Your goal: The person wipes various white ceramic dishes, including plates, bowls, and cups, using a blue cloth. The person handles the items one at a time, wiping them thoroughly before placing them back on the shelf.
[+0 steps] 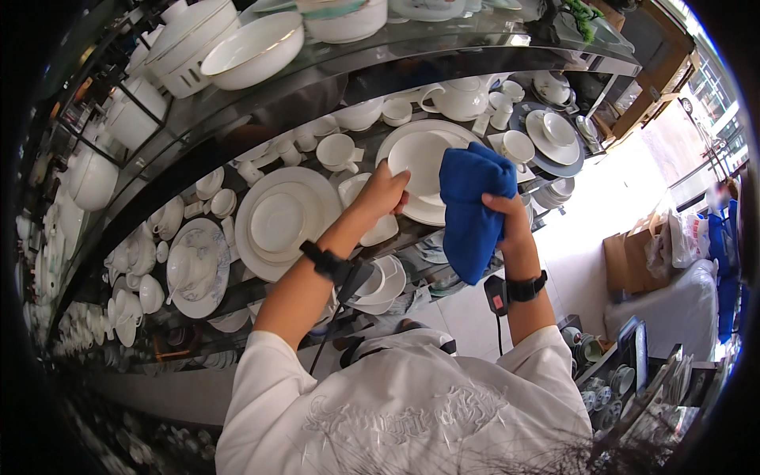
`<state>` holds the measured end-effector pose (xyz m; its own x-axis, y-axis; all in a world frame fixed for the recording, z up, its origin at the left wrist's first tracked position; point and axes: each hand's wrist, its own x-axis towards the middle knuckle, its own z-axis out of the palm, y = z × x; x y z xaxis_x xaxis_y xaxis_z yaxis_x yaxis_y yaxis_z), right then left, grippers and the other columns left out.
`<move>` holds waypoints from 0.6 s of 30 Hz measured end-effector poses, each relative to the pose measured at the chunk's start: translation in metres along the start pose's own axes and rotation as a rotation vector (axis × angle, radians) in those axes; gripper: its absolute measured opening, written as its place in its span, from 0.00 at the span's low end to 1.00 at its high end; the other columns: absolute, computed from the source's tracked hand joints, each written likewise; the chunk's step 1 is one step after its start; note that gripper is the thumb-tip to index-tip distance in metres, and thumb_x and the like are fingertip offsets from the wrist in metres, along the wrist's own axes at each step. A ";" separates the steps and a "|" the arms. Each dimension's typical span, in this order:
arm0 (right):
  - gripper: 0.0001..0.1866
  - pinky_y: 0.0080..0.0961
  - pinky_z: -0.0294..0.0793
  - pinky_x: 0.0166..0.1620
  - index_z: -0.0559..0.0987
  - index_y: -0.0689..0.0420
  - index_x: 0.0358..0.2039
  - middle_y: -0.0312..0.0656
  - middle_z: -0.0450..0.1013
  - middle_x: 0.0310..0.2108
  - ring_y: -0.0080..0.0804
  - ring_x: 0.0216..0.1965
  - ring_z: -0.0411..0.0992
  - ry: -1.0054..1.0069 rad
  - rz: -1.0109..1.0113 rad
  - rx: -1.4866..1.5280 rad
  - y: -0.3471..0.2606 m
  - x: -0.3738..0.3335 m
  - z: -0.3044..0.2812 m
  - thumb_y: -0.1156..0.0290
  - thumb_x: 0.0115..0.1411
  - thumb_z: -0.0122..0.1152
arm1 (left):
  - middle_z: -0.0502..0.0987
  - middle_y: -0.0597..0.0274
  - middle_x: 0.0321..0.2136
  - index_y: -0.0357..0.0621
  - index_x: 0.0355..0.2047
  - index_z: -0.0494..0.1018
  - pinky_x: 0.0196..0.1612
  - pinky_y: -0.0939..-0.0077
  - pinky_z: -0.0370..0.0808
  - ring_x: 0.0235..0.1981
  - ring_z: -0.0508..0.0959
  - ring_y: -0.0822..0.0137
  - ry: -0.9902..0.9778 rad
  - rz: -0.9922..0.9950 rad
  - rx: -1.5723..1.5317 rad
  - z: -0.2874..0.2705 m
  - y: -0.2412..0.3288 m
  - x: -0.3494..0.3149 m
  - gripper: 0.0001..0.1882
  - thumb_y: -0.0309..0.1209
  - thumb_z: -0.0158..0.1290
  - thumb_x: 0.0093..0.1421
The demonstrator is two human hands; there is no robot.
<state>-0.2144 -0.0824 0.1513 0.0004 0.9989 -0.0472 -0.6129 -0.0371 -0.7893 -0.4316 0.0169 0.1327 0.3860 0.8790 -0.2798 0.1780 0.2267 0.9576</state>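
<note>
My left hand (385, 190) is closed on the near-left rim of a white bowl (418, 162), thumb on top. The bowl is over a large white plate (386, 146) on the shelf; whether the two touch I cannot tell. A folded blue cloth (473, 210) hangs from my right hand (511, 215), whose fingers are wrapped round its right side. The cloth covers part of the bowl's right edge. Below my left hand is a white square dish (381, 230), partly hidden by my wrist. A white cup (337, 152) stands just left of the bowl.
Stacked white plates (277, 222) sit to the left, with a patterned plate (210, 297) beyond. A teapot (461, 96) stands behind the bowl. An upper glass shelf (443, 39) with tureens overhangs the back. Cardboard boxes (637, 253) stand on the floor at right.
</note>
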 end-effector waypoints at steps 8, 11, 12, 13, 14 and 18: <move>0.28 0.34 0.78 0.46 0.69 0.64 0.54 0.49 0.75 0.44 0.41 0.41 0.76 0.114 0.054 -0.029 -0.015 0.046 -0.047 0.75 0.51 0.60 | 0.78 0.41 0.36 0.33 0.49 0.68 0.45 0.59 0.73 0.40 0.78 0.46 0.273 0.204 0.621 0.035 -0.018 0.093 0.25 0.37 0.52 0.55; 0.26 0.35 0.78 0.45 0.70 0.65 0.52 0.49 0.75 0.42 0.40 0.39 0.77 0.132 0.110 -0.013 -0.014 0.054 -0.059 0.75 0.51 0.60 | 0.76 0.37 0.43 0.32 0.50 0.69 0.51 0.57 0.71 0.48 0.75 0.41 0.232 0.144 0.663 0.039 -0.010 0.093 0.27 0.38 0.52 0.54; 0.26 0.34 0.78 0.45 0.70 0.65 0.52 0.48 0.75 0.42 0.40 0.39 0.77 0.132 0.105 -0.014 -0.013 0.055 -0.059 0.75 0.51 0.61 | 0.76 0.36 0.44 0.30 0.50 0.68 0.51 0.56 0.72 0.47 0.75 0.41 0.221 0.149 0.690 0.038 -0.013 0.095 0.28 0.39 0.52 0.54; 0.26 0.34 0.78 0.45 0.70 0.65 0.52 0.48 0.75 0.42 0.39 0.38 0.77 0.131 0.101 -0.014 -0.012 0.057 -0.059 0.75 0.51 0.61 | 0.76 0.36 0.44 0.29 0.50 0.67 0.50 0.55 0.72 0.46 0.76 0.41 0.211 0.152 0.718 0.037 -0.013 0.096 0.28 0.39 0.52 0.54; 0.26 0.34 0.78 0.45 0.70 0.65 0.52 0.48 0.75 0.42 0.39 0.38 0.77 0.129 0.100 -0.017 -0.011 0.059 -0.059 0.75 0.51 0.61 | 0.76 0.36 0.44 0.30 0.50 0.68 0.50 0.55 0.72 0.47 0.76 0.42 0.218 0.137 0.730 0.037 -0.014 0.096 0.28 0.40 0.52 0.54; 0.26 0.35 0.78 0.45 0.70 0.64 0.52 0.48 0.75 0.42 0.40 0.39 0.77 0.147 0.122 -0.030 -0.011 0.062 -0.059 0.76 0.51 0.61 | 0.76 0.37 0.44 0.31 0.49 0.70 0.51 0.57 0.72 0.47 0.76 0.43 0.205 0.116 0.714 0.036 -0.016 0.096 0.28 0.41 0.53 0.53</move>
<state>-0.1608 -0.0215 0.1214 0.0445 0.9720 -0.2306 -0.5918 -0.1604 -0.7900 -0.3646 0.0829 0.0884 0.2744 0.9570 -0.0946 0.7171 -0.1381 0.6832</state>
